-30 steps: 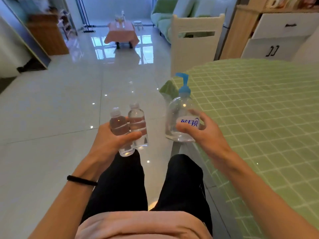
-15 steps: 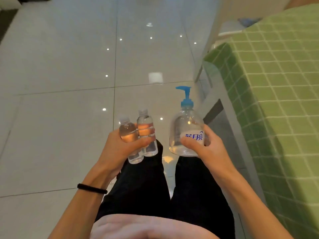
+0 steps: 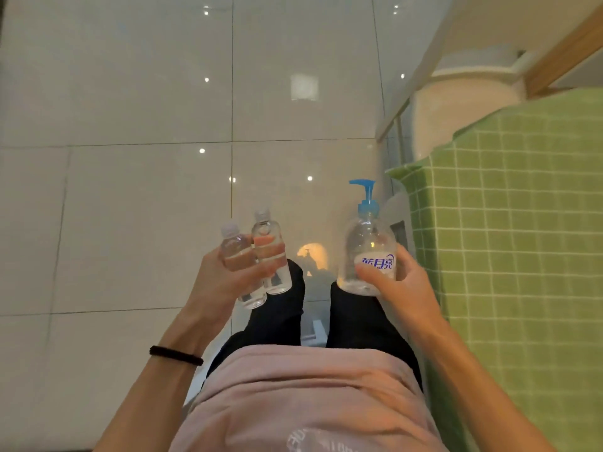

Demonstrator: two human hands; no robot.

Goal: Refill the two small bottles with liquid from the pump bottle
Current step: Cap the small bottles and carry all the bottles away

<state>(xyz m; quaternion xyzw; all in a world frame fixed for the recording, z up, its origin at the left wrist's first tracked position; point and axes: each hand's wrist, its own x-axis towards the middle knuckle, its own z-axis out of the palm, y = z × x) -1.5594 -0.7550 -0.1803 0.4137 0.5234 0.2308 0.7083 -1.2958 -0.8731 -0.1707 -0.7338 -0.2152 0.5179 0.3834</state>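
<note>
At centre frame, the left hand (image 3: 228, 275) grips both small bottles (image 3: 257, 256); the right hand (image 3: 401, 282) clasps the pump bottle (image 3: 367, 246).

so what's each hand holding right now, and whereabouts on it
Left hand grips both small bottles together around their middles. Right hand holds the pump bottle around its lower body.

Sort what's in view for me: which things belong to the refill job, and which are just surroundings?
Part of the job:
- two small bottles, capped, both held in the left hand
- pump bottle with blue pump, held upright in the right hand

Just surroundings:
- table with green checked cloth
- tiled floor
- black band on the left wrist
</note>
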